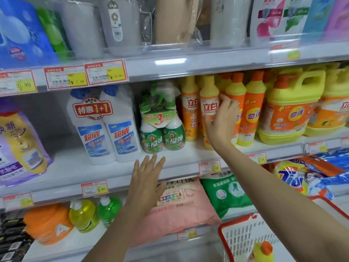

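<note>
On the middle shelf (75, 167) your right hand (221, 121) reaches up and grips an upright yellow bottle (208, 91) (thumb left, fingers right); your left hand (146, 178) hovers flat, fingers straight, below.

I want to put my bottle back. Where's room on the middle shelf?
Bare shelf lies between the purple bag and the white twin bottles, and along the front before the green spray pack. Right of that it is crowded: the yellow bottle the right hand grips stands packed among others and jugs.
</note>
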A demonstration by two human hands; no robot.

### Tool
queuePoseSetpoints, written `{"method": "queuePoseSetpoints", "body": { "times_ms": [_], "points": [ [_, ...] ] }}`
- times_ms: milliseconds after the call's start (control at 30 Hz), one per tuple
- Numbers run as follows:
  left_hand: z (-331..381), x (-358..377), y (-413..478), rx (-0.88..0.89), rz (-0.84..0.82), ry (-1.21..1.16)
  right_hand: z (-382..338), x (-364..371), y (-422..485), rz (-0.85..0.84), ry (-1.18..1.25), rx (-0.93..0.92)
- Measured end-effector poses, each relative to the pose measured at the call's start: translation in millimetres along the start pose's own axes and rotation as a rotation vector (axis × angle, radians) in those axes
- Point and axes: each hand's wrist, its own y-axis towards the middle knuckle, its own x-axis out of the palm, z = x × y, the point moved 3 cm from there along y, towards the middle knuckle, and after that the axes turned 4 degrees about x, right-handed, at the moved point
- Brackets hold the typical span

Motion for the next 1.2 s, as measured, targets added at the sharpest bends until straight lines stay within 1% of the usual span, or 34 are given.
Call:
{"method": "queuePoseSetpoints", "body": {
  "times_ms": [67, 200, 333, 400, 467, 533, 567, 633, 667, 733, 833, 867, 933, 1033, 1100, 1200],
  "points": [
    [0.2, -0.1, 1.2, -0.005, 0.005, -0.009, 0.0, 1.2, -4.3, -0.034, 0.033, -0.044],
    [0.2, 0.5, 1.5, -0.004, 0.022, -0.043, 3.0, -5.9, -11.4, -0.115, 0.226, -0.020],
    [0.4, -2.4, 1.7, -0.002, 0.035, -0.060, 9.4, -26.2, -28.4, -0.111, 0.427, 0.032],
    [5.8, -7.3, 2.0, 0.016, 0.087, -0.107, 12.3, -36.4, -38.9, -0.094, 0.560, 0.095],
    [17.3, -16.7, 0.8, 0.056, 0.188, -0.275, 13.5, -47.5, -46.6, -0.064, 0.692, 0.164],
    [33.5, -30.5, -0.9, 0.073, 0.277, -0.574, 13.4, -59.1, -51.2, -0.046, 0.775, 0.231],
    [42.3, -36.4, -2.3, 0.049, 0.275, -0.781, 12.4, -63.5, -53.5, -0.061, 0.798, 0.265],
    [58.6, -40.9, -5.5, -0.062, 0.184, -1.233, 8.6, -67.5, -61.9, -0.138, 0.854, 0.344],
    [64.1, -37.7, -8.3, -0.114, 0.137, -1.402, 7.6, -68.0, -68.2, -0.183, 0.883, 0.386],
    [68.4, -25.6, -17.9, -0.205, 0.100, -1.604, 8.6, -67.9, -79.0, -0.274, 0.896, 0.446],
    [63.0, -8.1, -43.2, -0.306, 0.115, -1.796, 15.5, -67.6, -91.8, -0.475, 0.847, 0.522],
    [60.9, -2.9, -50.2, -0.338, 0.099, -1.849, 19.4, -67.5, -94.0, -0.519, 0.826, 0.549],
    [57.5, 6.6, -65.4, -0.469, 0.034, -1.896, 28.4, -66.9, -102.7, -0.540, 0.795, 0.623],
    [54.8, 17.8, -84.5, -0.658, -0.109, -1.903, 40.6, -62.3, -122.2, -0.566, 0.806, 0.729],
    [53.8, 22.0, -96.2, -0.708, -0.151, -1.922, 44.1, -58.1, -133.7, -0.634, 0.810, 0.753],
    [48.5, 21.8, -108.1, -0.676, -0.063, -1.885, 38.5, -55.1, -144.5, -0.726, 0.839, 0.740]
  ]
}}
